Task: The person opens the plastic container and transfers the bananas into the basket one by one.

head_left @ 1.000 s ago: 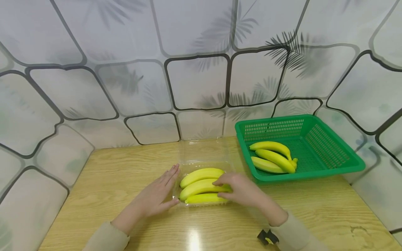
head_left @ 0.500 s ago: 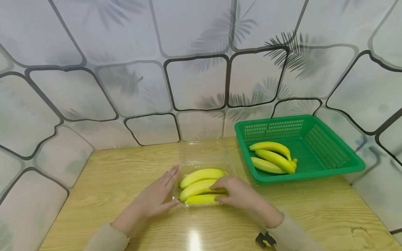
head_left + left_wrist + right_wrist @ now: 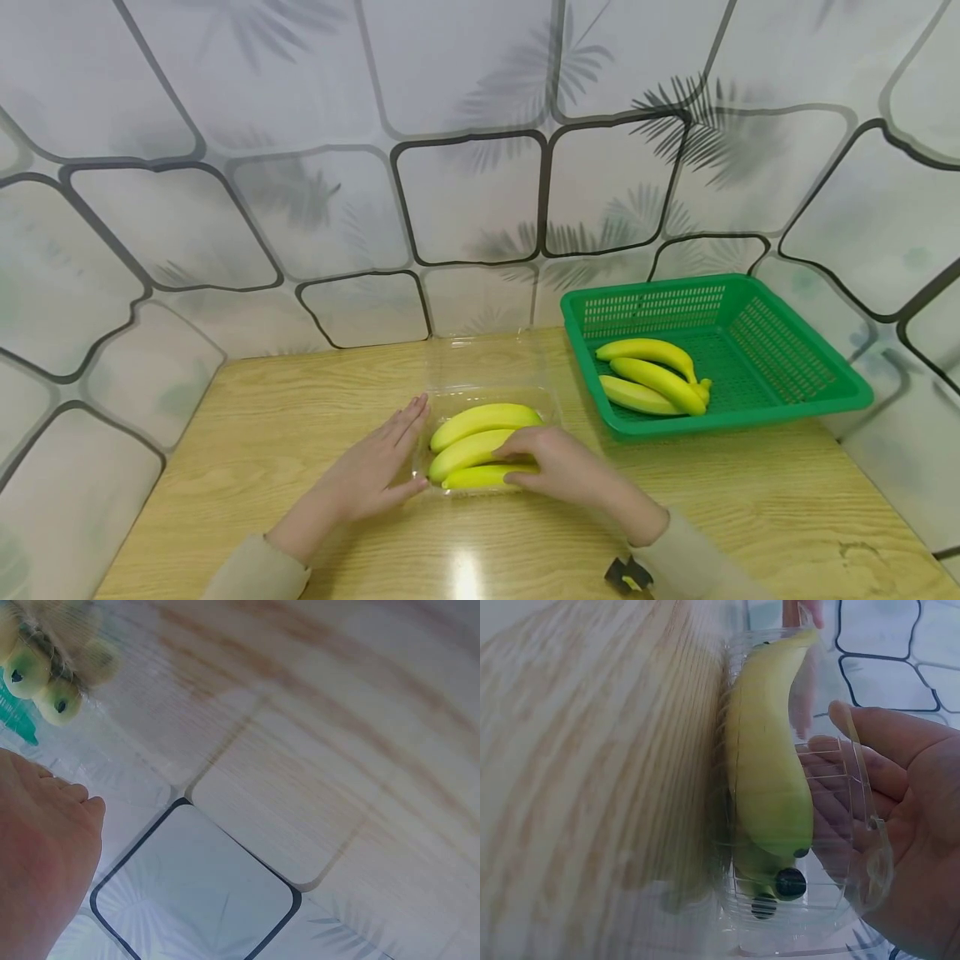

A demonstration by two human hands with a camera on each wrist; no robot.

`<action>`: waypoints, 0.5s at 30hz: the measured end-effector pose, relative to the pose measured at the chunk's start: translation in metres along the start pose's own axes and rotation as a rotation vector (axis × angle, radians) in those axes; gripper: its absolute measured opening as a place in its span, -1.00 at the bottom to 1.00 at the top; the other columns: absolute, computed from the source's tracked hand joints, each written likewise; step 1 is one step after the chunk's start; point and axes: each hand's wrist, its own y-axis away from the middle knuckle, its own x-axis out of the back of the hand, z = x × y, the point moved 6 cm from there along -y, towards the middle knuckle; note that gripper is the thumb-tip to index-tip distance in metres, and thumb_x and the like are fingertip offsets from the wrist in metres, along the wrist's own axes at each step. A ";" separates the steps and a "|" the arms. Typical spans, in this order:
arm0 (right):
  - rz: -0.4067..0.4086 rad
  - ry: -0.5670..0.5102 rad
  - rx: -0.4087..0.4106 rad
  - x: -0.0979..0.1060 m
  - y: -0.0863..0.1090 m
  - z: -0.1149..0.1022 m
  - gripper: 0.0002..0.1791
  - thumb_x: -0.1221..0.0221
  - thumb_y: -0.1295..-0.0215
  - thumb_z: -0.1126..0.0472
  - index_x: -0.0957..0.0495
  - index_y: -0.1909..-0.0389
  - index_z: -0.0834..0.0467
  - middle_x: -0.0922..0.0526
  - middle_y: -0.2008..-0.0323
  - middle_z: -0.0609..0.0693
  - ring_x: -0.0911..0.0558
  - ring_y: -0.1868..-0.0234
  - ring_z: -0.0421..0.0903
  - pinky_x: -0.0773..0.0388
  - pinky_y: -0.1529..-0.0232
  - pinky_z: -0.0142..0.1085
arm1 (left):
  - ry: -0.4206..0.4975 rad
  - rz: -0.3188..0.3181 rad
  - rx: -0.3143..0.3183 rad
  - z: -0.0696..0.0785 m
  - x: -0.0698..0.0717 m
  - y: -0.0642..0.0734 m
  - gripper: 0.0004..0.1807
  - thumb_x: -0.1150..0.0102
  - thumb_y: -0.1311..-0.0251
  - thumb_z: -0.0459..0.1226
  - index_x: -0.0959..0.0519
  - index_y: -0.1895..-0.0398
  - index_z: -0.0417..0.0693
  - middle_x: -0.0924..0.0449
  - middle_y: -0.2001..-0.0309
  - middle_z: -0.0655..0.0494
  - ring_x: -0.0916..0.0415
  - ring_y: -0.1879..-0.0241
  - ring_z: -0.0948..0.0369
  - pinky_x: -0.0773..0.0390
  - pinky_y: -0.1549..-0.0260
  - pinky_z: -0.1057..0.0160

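Observation:
Three yellow bananas (image 3: 483,418) lie side by side in a clear plastic clamshell box (image 3: 552,406), its lid standing open at the back. My left hand (image 3: 372,468) lies along the box's left side, fingers straight and thumb at the front corner. Over the bananas' right ends reaches my right hand (image 3: 562,468), fingertips at the middle banana and thumb at the nearest one. In the right wrist view, the fingers of the right hand (image 3: 922,787) look loose beside a banana (image 3: 769,742) behind the clear wall. Dark-tipped banana ends (image 3: 56,701) show beyond the left hand (image 3: 45,847) in the left wrist view.
A green plastic basket (image 3: 780,408) stands at the back right, with several bananas (image 3: 660,383) inside. The wooden table (image 3: 300,400) meets a patterned wall (image 3: 480,200) at the back. A small black object (image 3: 628,575) shows by the right sleeve.
My right hand has shifted a little left over the bananas, and the farthest banana has moved slightly right. The left hand, box and basket have stayed in place.

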 end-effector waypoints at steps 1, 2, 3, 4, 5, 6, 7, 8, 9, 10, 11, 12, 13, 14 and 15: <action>-0.003 -0.006 -0.002 -0.001 0.000 0.000 -0.71 -0.39 -0.39 0.23 -0.77 -0.10 0.15 -0.83 -0.03 -0.01 -0.77 -0.08 -0.06 -0.76 -0.17 -0.17 | 0.000 -0.001 0.001 0.000 0.000 0.000 0.04 -0.09 -0.50 0.16 0.08 -0.71 -0.33 0.19 -0.74 -0.21 0.08 -0.72 -0.09 -0.16 -0.65 -0.06; -0.004 -0.008 -0.005 -0.001 -0.001 0.000 -0.71 -0.39 -0.39 0.22 -0.77 -0.10 0.15 -0.83 -0.03 -0.01 -0.77 -0.08 -0.06 -0.76 -0.18 -0.17 | 0.000 -0.002 0.002 0.000 0.000 0.000 0.04 -0.09 -0.50 0.16 0.08 -0.71 -0.32 0.19 -0.74 -0.21 0.08 -0.72 -0.09 -0.16 -0.65 -0.05; -0.006 -0.009 -0.009 -0.002 -0.001 0.000 -0.70 -0.39 -0.40 0.22 -0.77 -0.10 0.15 -0.83 -0.04 -0.01 -0.77 -0.09 -0.06 -0.75 -0.19 -0.16 | 0.001 -0.003 0.003 0.000 0.000 0.000 0.04 -0.08 -0.50 0.16 0.08 -0.71 -0.32 0.19 -0.74 -0.21 0.08 -0.72 -0.09 -0.15 -0.65 -0.05; -0.008 -0.008 -0.015 -0.003 -0.002 0.001 -0.70 -0.38 -0.40 0.22 -0.77 -0.11 0.15 -0.83 -0.04 -0.01 -0.77 -0.10 -0.05 -0.75 -0.19 -0.16 | 0.001 -0.004 0.003 0.000 0.000 0.000 0.04 -0.08 -0.51 0.17 0.08 -0.71 -0.32 0.19 -0.74 -0.21 0.08 -0.72 -0.09 -0.14 -0.65 -0.04; -0.011 -0.009 -0.018 -0.004 -0.002 0.001 -0.70 -0.38 -0.41 0.21 -0.77 -0.11 0.15 -0.83 -0.05 0.00 -0.77 -0.10 -0.05 -0.75 -0.20 -0.16 | 0.002 -0.003 0.003 0.000 0.000 0.000 0.04 -0.08 -0.51 0.16 0.08 -0.71 -0.32 0.19 -0.74 -0.20 0.08 -0.72 -0.09 -0.14 -0.65 -0.04; -0.014 -0.007 -0.019 -0.005 -0.002 0.001 -0.70 -0.37 -0.42 0.20 -0.77 -0.11 0.15 -0.83 -0.05 0.00 -0.77 -0.11 -0.05 -0.75 -0.20 -0.15 | 0.002 -0.003 0.003 0.000 0.000 0.000 0.04 -0.08 -0.51 0.16 0.08 -0.71 -0.32 0.19 -0.74 -0.21 0.09 -0.72 -0.09 -0.13 -0.65 -0.04; -0.020 -0.004 -0.021 -0.007 -0.003 0.001 -0.70 -0.36 -0.43 0.19 -0.77 -0.12 0.15 -0.83 -0.06 0.01 -0.77 -0.11 -0.04 -0.75 -0.21 -0.15 | 0.002 -0.002 0.002 0.001 0.000 0.000 0.04 -0.08 -0.50 0.16 0.08 -0.71 -0.32 0.19 -0.74 -0.21 0.08 -0.72 -0.09 -0.13 -0.65 -0.04; -0.023 0.000 -0.022 -0.008 -0.003 0.001 -0.71 -0.35 -0.44 0.18 -0.77 -0.11 0.15 -0.83 -0.06 0.01 -0.78 -0.11 -0.04 -0.75 -0.21 -0.15 | 0.001 0.000 0.001 0.001 0.001 0.000 0.04 -0.08 -0.50 0.17 0.08 -0.71 -0.33 0.18 -0.74 -0.21 0.08 -0.72 -0.09 -0.14 -0.65 -0.03; -0.029 0.002 -0.023 -0.009 -0.004 0.001 -0.71 -0.34 -0.46 0.17 -0.77 -0.12 0.15 -0.83 -0.07 0.02 -0.78 -0.12 -0.03 -0.75 -0.22 -0.14 | 0.000 0.001 0.000 0.001 0.001 0.001 0.04 -0.08 -0.50 0.17 0.08 -0.71 -0.33 0.18 -0.74 -0.22 0.08 -0.72 -0.09 -0.14 -0.65 -0.04; -0.036 0.005 -0.023 -0.010 -0.004 0.001 -0.71 -0.32 -0.47 0.16 -0.77 -0.12 0.15 -0.83 -0.07 0.02 -0.78 -0.13 -0.03 -0.75 -0.23 -0.14 | 0.000 0.003 -0.001 0.001 0.001 0.001 0.04 -0.08 -0.50 0.17 0.07 -0.71 -0.33 0.17 -0.74 -0.22 0.08 -0.72 -0.09 -0.14 -0.65 -0.04; -0.043 0.010 -0.023 -0.010 -0.004 0.001 -0.71 -0.31 -0.49 0.15 -0.77 -0.12 0.15 -0.83 -0.08 0.02 -0.78 -0.13 -0.03 -0.74 -0.24 -0.14 | -0.001 0.003 -0.001 0.001 0.001 0.001 0.04 -0.07 -0.50 0.17 0.07 -0.71 -0.33 0.17 -0.74 -0.22 0.08 -0.72 -0.09 -0.14 -0.65 -0.04; -0.049 0.015 -0.022 -0.011 -0.005 0.001 -0.71 -0.29 -0.50 0.14 -0.76 -0.13 0.15 -0.83 -0.08 0.02 -0.77 -0.14 -0.03 -0.74 -0.25 -0.13 | -0.003 0.004 -0.001 0.001 0.001 0.001 0.04 -0.07 -0.51 0.17 0.07 -0.70 -0.34 0.16 -0.74 -0.22 0.08 -0.72 -0.09 -0.14 -0.65 -0.04; -0.055 0.016 -0.017 -0.011 -0.005 0.000 -0.70 -0.28 -0.52 0.14 -0.76 -0.13 0.15 -0.83 -0.09 0.02 -0.77 -0.14 -0.03 -0.74 -0.25 -0.13 | -0.004 0.005 -0.002 0.001 0.001 0.001 0.03 -0.07 -0.51 0.17 0.06 -0.70 -0.34 0.16 -0.74 -0.23 0.07 -0.72 -0.10 -0.14 -0.65 -0.04; -0.061 0.018 -0.011 -0.012 -0.006 -0.001 -0.70 -0.26 -0.53 0.13 -0.76 -0.13 0.16 -0.83 -0.09 0.03 -0.77 -0.15 -0.02 -0.74 -0.25 -0.13 | -0.004 0.005 -0.002 0.001 0.001 0.001 0.03 -0.07 -0.51 0.17 0.06 -0.70 -0.34 0.16 -0.74 -0.23 0.07 -0.72 -0.10 -0.14 -0.65 -0.04; -0.068 0.020 -0.005 -0.012 -0.006 -0.002 -0.70 -0.25 -0.54 0.13 -0.76 -0.14 0.16 -0.83 -0.09 0.03 -0.77 -0.15 -0.02 -0.73 -0.25 -0.13 | -0.004 0.003 -0.002 0.001 0.001 0.000 0.03 -0.07 -0.51 0.17 0.07 -0.70 -0.34 0.16 -0.74 -0.23 0.08 -0.72 -0.10 -0.14 -0.66 -0.04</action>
